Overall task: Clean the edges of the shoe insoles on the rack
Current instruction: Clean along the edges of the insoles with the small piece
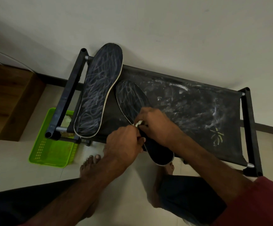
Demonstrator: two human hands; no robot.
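The person's bare feet [91, 167] stand on the pale tiled floor [10, 168], just in front of a black shoe rack [250, 128]. Above them the left hand [124, 142] has its fingers [140, 140] curled round the left edge of the near insole [160, 154] and grips it about mid-length. The right hand [157, 123], just beyond and touching the left, pinches a small pale wad [138, 123] against that same edge; whether it is cloth or tissue cannot be told. This dark insole lies on the rack's fabric shelf, which is smeared with white dust, and its heel overhangs the near edge. To the left a bright green basket [51, 149] sits on the floor, partly under the rack. Farther left, the far insole [98, 95], scribbled with pale marks, lies across the rack's left end, its toe by the wall [165, 30].
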